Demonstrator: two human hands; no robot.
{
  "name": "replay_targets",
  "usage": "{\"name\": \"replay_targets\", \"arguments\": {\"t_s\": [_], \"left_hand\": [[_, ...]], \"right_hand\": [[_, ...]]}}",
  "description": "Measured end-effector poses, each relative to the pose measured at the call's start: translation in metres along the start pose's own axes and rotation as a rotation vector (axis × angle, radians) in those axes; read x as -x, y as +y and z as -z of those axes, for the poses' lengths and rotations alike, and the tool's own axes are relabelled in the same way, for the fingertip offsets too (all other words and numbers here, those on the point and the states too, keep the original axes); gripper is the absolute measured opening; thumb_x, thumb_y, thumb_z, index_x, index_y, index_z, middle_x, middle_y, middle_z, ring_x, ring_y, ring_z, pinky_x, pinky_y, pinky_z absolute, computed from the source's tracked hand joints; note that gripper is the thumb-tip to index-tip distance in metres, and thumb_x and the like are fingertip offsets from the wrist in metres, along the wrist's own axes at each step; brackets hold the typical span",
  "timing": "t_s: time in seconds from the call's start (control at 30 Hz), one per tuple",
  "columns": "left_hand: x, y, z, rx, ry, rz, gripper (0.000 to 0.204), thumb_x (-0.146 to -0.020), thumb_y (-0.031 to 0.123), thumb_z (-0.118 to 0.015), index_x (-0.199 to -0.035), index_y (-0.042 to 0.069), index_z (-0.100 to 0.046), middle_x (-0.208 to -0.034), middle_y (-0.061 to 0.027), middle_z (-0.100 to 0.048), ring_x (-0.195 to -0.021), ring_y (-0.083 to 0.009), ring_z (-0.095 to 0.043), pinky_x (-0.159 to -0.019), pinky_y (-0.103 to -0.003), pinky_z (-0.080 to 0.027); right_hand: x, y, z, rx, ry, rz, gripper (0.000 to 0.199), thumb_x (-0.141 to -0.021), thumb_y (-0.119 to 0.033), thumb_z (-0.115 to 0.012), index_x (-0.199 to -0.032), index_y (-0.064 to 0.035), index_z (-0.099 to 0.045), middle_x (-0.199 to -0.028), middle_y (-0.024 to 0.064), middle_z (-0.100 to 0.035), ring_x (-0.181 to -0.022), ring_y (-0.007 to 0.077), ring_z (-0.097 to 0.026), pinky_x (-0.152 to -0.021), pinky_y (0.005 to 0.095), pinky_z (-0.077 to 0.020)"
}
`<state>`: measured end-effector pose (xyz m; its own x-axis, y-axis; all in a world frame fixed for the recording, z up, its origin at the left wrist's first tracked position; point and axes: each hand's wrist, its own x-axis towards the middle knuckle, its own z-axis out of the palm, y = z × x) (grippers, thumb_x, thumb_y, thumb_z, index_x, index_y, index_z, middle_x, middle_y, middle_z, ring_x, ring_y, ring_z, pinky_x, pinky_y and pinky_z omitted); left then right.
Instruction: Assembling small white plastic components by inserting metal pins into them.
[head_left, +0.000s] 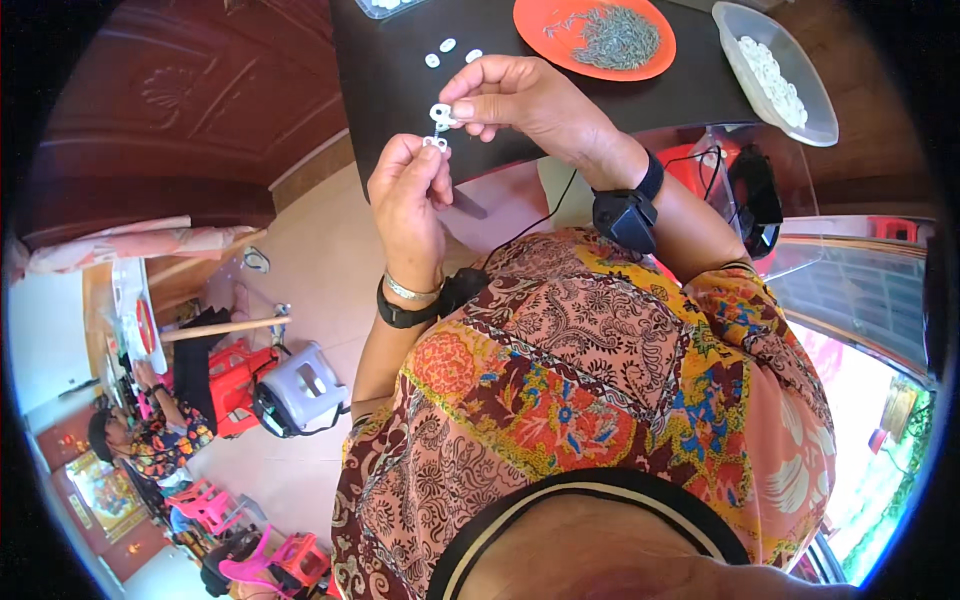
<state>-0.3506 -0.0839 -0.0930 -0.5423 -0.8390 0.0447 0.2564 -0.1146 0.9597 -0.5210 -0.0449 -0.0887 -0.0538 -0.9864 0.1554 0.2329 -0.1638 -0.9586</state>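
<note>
My left hand (408, 190) pinches a small white plastic piece with holes (434, 143) between thumb and fingers. Just above it, thumb and forefinger of my right hand (510, 100) grip another white piece with a round hole (439, 114). The two pieces are close together, and a thin grey metal bit (436, 131) shows between them; whether it joins both I cannot tell. Three loose white pieces (432, 61) lie on the dark table (390, 95) beyond my hands.
An orange plate (540, 42) with many grey screw-like metal pieces (620, 38) stands at the far right. Beside it is a translucent tray (818, 122) of white round pieces (770, 80). Another clear container (385, 12) sits at the table's far edge. Away to the left, a person (170, 430) sits near red stools.
</note>
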Motion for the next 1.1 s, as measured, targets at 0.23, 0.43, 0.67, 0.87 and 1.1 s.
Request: {"name": "replay_targets", "arguments": {"t_s": [0.23,0.43,0.67,0.87,1.1], "left_hand": [[0.0,-0.003,0.001,-0.088,0.014,0.006,0.015,-0.089,0.015,-0.051,-0.079,0.003,-0.053,-0.061,0.0018,-0.045,-0.05,-0.0045,-0.037,-0.045,-0.019,-0.027],[0.001,-0.006,0.003,-0.119,0.032,0.004,0.015,-0.089,0.013,-0.05,-0.078,0.003,-0.053,-0.06,0.0022,-0.044,-0.052,-0.0044,-0.037,-0.047,-0.019,-0.028],[0.001,-0.008,0.002,-0.045,0.081,0.001,0.014,-0.088,0.012,-0.051,-0.079,0.003,-0.054,-0.061,0.0015,-0.046,-0.052,-0.0048,-0.038,-0.047,-0.019,-0.029],[-0.001,-0.004,-0.001,0.082,0.043,0.015,0.016,-0.089,0.016,-0.051,-0.082,0.002,-0.055,-0.06,0.0,-0.05,-0.05,-0.0065,-0.042,-0.046,-0.019,-0.031],[-0.002,-0.005,0.002,-0.037,-0.025,0.003,0.021,-0.09,0.019,-0.049,-0.086,0.001,-0.058,-0.061,-0.0001,-0.052,-0.05,-0.0062,-0.044,-0.047,-0.018,-0.032]], "right_hand": [[-0.001,0.005,0.001,0.17,-0.023,0.044,0.016,-0.085,-0.012,-0.063,-0.098,-0.002,-0.063,-0.084,-0.0001,-0.062,-0.07,0.0045,-0.054,-0.063,0.0193,-0.0442],[0.001,0.006,-0.006,0.334,-0.055,0.152,0.013,-0.086,-0.009,-0.061,-0.096,0.0002,-0.063,-0.087,0.0008,-0.064,-0.081,0.0052,-0.058,-0.073,0.0209,-0.0476],[0.005,0.014,-0.013,0.33,-0.074,0.142,0.017,-0.084,-0.004,-0.063,-0.1,0.0007,-0.06,-0.087,0.0017,-0.064,-0.081,0.0055,-0.06,-0.073,0.0201,-0.0484],[0.009,0.014,-0.019,0.416,0.023,0.261,0.022,-0.081,-0.002,-0.066,-0.101,-0.0018,-0.06,-0.081,0.0007,-0.064,-0.074,0.0034,-0.059,-0.064,0.0189,-0.0482],[0.013,0.003,-0.017,0.417,-0.045,0.27,0.025,-0.078,-0.005,-0.068,-0.102,-0.0026,-0.061,-0.077,0.0011,-0.062,-0.067,0.004,-0.058,-0.06,0.0207,-0.0464]]}}
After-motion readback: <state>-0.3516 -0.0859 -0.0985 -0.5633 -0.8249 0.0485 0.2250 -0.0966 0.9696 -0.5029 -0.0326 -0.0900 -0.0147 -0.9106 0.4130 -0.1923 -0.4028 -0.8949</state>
